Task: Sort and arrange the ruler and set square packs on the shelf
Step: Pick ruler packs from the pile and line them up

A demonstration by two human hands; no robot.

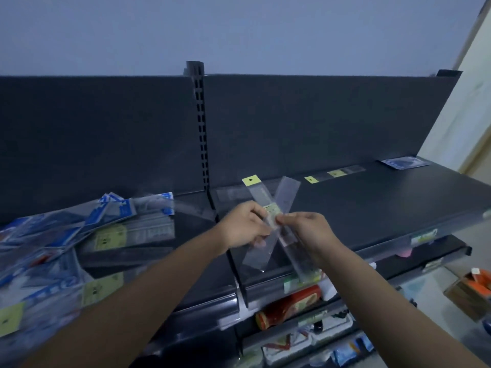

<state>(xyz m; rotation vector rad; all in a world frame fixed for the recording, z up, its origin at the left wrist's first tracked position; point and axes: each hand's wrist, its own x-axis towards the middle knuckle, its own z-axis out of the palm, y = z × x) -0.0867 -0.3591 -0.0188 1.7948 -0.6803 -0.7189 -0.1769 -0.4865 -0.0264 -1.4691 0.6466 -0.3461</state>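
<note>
Above the shelf's (pixel 372 208) front edge, the left hand (pixel 244 225) and right hand (pixel 308 231) pinch the crossed ruler packs (pixel 271 208) at their overlap, probably to separate them for sorting.

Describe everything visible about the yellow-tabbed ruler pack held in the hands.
The yellow-tabbed ruler pack is a long, narrow sleeve of glossy clear plastic with a yellow header tab bearing a dark hanging hole. It is held over the dark shelf, slanting from upper left, tab end, to lower right, crossing a second clear pack in an X. The left hand and right hand pinch at the crossing, where a pale label shows.
</note>
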